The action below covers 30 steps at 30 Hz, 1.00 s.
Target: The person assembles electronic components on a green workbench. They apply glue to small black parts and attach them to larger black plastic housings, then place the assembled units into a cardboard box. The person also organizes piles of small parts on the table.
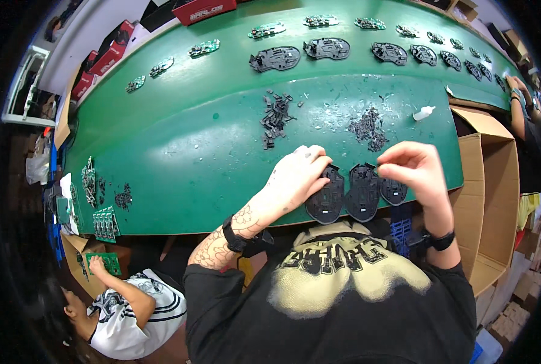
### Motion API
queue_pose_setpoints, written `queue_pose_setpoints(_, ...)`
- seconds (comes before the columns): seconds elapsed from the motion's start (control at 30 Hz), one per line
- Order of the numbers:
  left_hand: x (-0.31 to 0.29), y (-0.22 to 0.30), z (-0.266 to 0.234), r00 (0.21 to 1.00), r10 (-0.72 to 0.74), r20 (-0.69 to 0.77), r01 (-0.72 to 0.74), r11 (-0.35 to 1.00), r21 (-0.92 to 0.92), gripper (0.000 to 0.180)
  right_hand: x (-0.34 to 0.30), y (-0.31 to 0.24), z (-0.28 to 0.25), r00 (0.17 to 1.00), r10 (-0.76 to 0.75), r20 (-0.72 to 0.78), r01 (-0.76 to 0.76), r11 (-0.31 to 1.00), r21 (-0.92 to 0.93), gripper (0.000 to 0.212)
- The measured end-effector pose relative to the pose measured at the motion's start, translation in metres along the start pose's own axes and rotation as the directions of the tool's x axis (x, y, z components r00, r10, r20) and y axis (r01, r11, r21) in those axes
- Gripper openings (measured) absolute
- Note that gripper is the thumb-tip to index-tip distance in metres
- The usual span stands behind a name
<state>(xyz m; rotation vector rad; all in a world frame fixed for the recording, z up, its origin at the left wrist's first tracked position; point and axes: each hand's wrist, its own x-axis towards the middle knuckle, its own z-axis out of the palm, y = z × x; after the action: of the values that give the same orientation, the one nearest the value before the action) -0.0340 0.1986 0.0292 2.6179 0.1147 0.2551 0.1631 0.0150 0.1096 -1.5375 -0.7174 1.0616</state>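
Three black plastic mouse base shells lie side by side at the near edge of the green table: a left shell (325, 205), a middle shell (362, 200) and a right shell (394, 192). My left hand (300, 174) reaches over the upper left side of the left shell, its fingers bent onto that shell's top end. Over the right shell, my right hand (417, 171) has thumb and forefinger brought together in a pinch. Whatever sits between those fingertips is too small to make out. Beyond my hands lie a pile of black plastic pieces (276, 118) and a pile of smaller black parts (369, 128).
A white bottle (424, 113) lies at the right. Black shells (274, 59) and green circuit boards (267, 30) line the far table. At the left, a person holds a green board (104, 264); another person's hands (517, 86) are far right. A cardboard box (486, 200) stands beside the table.
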Motion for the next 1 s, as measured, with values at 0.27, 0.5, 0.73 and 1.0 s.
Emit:
queue_pose_setpoints(0.27,-0.025,0.007,-0.026,0.856,-0.482,-0.186,0.371,0.824,-0.428,0.038,0.008,0.058,0.061,0.902,-0.431,0.037,0.408,0.820,-0.402,0.014)
queue_pose_setpoints(0.5,-0.041,0.015,-0.035,0.852,-0.385,-0.356,0.269,0.904,-0.333,0.038,0.017,0.055,0.068,0.992,-0.033,0.123,0.039,0.998,-0.047,0.020)
queue_pose_setpoints(0.73,-0.038,0.011,-0.043,0.840,-0.353,-0.412,0.232,0.920,-0.316,0.038,0.050,0.038,0.068,0.928,0.007,0.372,-0.041,0.996,0.085,0.038)
queue_pose_setpoints(1.0,-0.028,-0.052,-0.074,0.709,-0.593,-0.381,0.282,0.734,-0.618,0.034,0.126,-0.010,0.062,0.925,-0.011,0.380,0.126,0.953,-0.277,0.048)
